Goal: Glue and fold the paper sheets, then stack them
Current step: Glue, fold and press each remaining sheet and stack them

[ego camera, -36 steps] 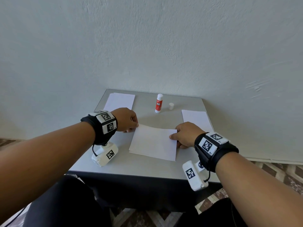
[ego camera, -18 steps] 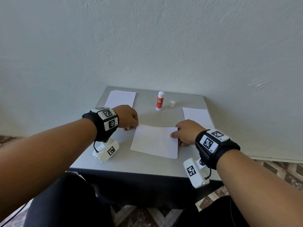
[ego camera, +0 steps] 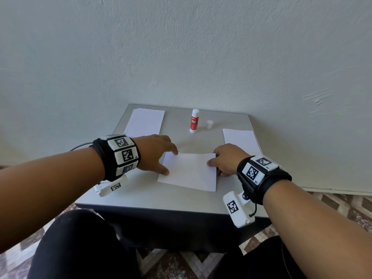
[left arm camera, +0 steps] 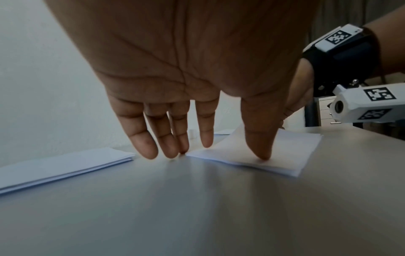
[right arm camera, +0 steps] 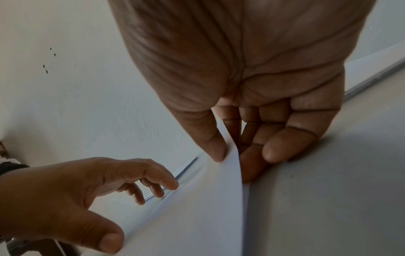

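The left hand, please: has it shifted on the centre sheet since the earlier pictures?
Yes. The left hand has spread open: against the folded sheet, its thumb now reaches down the left edge towards the person, while the fingers stay near the far-left corner.

folded sheet (ego camera: 188, 171): white, flat, frame centre, right edge pinched
left stack (ego camera: 145, 122): white sheets, upper left
right sheet (ego camera: 240, 138): white, flat, upper right

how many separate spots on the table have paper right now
3: the folded sheet between the left hand and right hand, a stack at far left, and paper at far right. Sheets per pile cannot be counted.
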